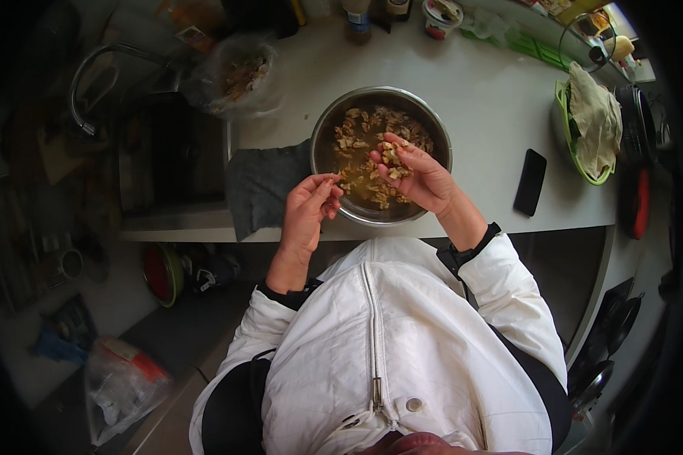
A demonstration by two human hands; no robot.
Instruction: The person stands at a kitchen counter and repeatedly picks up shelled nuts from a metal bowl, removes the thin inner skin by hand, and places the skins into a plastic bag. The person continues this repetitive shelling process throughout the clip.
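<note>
A round metal bowl (444, 119) stands on the counter in front of me, with brownish water and many walnut pieces (350, 136) in it. Over its right half, my right hand (412, 168) is turned palm up and cups several walnut pieces (395, 156). My left hand (316, 202) is at the bowl's left rim, thumb and forefinger pinched together. A small bit seems to sit between those fingertips, too small to name. Under the left side of the bowl lies a dark grey cloth (267, 185), which hangs over the counter's front edge.
A sink (173, 219) with a curved faucet (82, 108) is at left. Behind it sits a clear plastic bag (242, 79) with scraps. A black phone (530, 182) and a green basket (566, 125) under a beige cloth (595, 122) are at right. Bottles (357, 23) and a tub (441, 20) stand behind.
</note>
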